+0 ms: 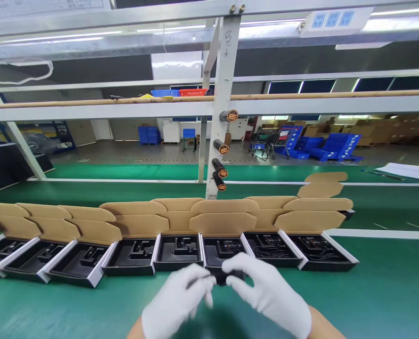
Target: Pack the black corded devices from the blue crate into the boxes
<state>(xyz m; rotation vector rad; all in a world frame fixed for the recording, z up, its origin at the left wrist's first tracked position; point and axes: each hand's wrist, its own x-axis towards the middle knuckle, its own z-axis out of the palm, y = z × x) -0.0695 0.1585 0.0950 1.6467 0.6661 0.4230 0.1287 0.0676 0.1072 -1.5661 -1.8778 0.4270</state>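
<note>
Both hands wear white gloves. My left hand (181,299) is at the lower middle, slightly blurred, its fingers curled together beside a dark object. My right hand (266,292) has thumb and fingers closed around a small black item (236,275), whose shape is mostly hidden. Both hands are just in front of an open box (226,223) with a brown lid and black insert. To its right, an open box (273,249) holds black cable and parts; a further open box (322,249) does too. An open box (178,248) with a black part stands to the left.
Several more open boxes (129,254) continue leftward along the green table (389,292). A white metal post (221,94) with black-and-orange rolled pieces stands behind the boxes. Papers (405,170) lie at the far right. A shelf rail (106,110) crosses above.
</note>
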